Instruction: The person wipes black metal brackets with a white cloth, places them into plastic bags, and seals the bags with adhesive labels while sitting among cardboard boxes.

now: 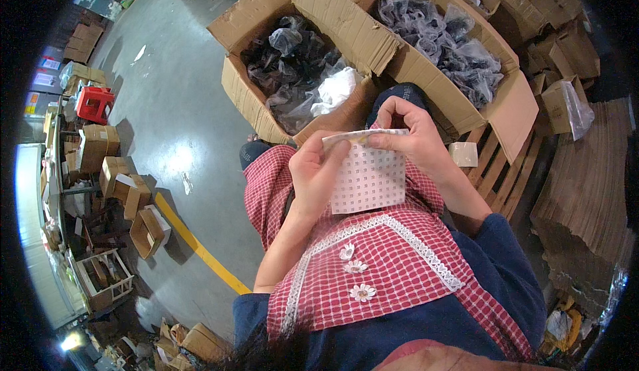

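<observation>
Over my lap, a white sheet of small labels [369, 179] hangs down, printed with rows of little square marks. Its top edge is folded or curled over. My left hand [315, 171] pinches the upper left corner, thumb on the front. At the upper right, my right hand [409, 131] closes thumb and fingers on the same edge. Beyond the sheet, an open carton [247, 101] holds dark items in clear plastic bags and a white bundle [336, 90]. A second open carton [511, 119] to its right is filled with similar bagged items [439, 35].
A small pale block [464, 154] sits by the wooden pallet [500, 179] at right. Flattened cardboard [579, 198] is stacked at the far right. Leftward lie a yellow floor line [200, 250], a red plastic stool [94, 103] and several small cartons [148, 232].
</observation>
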A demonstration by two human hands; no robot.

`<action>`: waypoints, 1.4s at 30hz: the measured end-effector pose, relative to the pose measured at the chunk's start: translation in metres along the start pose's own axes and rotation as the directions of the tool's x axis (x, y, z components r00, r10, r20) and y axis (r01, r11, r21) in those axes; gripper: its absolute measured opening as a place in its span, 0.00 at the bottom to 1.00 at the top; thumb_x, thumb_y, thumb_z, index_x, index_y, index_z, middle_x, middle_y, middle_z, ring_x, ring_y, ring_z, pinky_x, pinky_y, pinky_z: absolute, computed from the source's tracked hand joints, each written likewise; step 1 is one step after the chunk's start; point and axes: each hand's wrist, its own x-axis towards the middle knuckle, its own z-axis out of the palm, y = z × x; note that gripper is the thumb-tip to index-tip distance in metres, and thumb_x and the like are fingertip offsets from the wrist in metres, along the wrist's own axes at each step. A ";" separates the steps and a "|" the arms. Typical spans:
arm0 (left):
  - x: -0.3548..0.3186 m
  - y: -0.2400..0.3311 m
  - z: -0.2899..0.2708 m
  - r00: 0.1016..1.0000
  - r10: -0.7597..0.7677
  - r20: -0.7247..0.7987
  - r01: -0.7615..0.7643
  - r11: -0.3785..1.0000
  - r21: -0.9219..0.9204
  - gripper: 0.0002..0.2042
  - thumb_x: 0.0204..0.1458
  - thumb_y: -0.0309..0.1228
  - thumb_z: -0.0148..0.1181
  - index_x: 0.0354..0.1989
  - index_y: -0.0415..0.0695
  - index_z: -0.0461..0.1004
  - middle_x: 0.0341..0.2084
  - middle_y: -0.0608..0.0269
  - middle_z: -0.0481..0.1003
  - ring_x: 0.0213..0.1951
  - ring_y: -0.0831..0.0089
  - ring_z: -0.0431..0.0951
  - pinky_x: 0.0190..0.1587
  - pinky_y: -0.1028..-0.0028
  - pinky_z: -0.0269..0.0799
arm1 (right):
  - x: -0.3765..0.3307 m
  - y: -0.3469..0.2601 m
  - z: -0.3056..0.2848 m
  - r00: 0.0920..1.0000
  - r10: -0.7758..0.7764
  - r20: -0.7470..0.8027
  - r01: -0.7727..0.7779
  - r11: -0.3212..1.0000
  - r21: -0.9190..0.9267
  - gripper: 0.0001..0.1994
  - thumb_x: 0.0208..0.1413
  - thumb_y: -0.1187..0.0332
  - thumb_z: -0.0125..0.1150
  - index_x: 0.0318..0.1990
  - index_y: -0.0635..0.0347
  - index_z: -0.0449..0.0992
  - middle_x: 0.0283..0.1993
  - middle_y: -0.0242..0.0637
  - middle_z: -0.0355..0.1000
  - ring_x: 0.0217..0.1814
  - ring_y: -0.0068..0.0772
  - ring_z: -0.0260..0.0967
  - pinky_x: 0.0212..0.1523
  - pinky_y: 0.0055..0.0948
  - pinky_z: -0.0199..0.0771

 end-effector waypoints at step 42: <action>0.008 -0.019 -0.012 0.960 0.217 -0.179 -0.118 0.887 0.446 0.06 0.61 0.27 0.58 0.39 0.36 0.75 0.25 0.67 0.77 0.29 0.84 0.75 0.33 0.79 0.71 | -0.016 0.015 -0.001 0.964 0.205 -0.168 -0.134 0.924 0.359 0.06 0.53 0.73 0.67 0.37 0.62 0.77 0.37 0.29 0.74 0.37 0.17 0.70 0.41 0.19 0.69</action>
